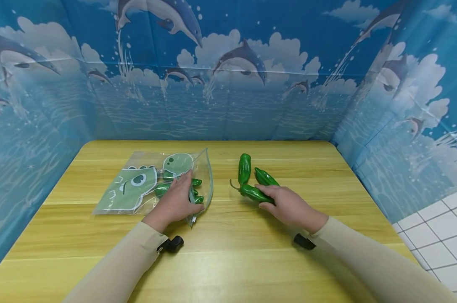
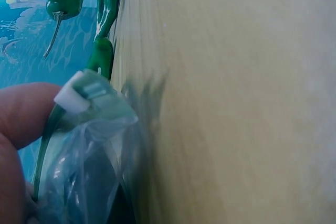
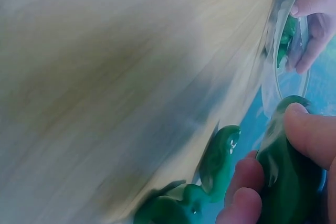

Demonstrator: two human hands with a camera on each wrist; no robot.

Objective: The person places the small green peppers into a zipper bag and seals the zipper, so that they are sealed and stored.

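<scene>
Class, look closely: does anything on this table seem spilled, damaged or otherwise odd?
Nothing stands out. Two loose green peppers lie on the table, the right hand holds another pepper, and the left hand holds a clear printed bag with more peppers inside; no spill or tear shows.

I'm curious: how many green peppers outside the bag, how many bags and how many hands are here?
Loose green peppers: 3
Clear bag: 1
Hands: 2
Total: 6, leaving out the bagged peppers, too covered to count.
</scene>
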